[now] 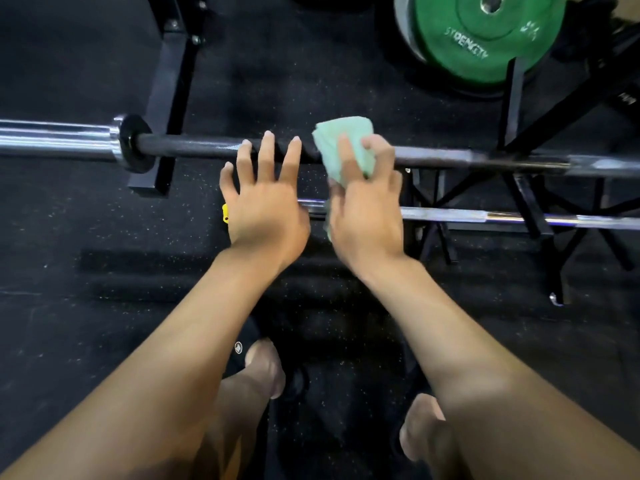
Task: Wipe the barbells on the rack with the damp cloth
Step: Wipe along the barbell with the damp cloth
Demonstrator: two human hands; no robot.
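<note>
The cloth [346, 147] under the right hand's fingers [346, 157] looks soft, matt and crumpled — a pale green fabric. The bar [194, 149] beneath the left fingertips [266, 147] is dark, dull metal with a rough look; its sleeve [55, 138] is glossy chrome. A second bar [485, 216] nearer the wrists shines — polished metal. The floor [86, 254] is matt, speckled rubber.

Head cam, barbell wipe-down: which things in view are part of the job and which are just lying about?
Part of the job:
- light green cloth, held by the right hand against the dark barbell
- left hand, fingers spread over that barbell
- chrome barbell lower on the black rack

Just lying about:
- green weight plate
- small yellow object, partly hidden by the left hand
- speckled black floor
</note>
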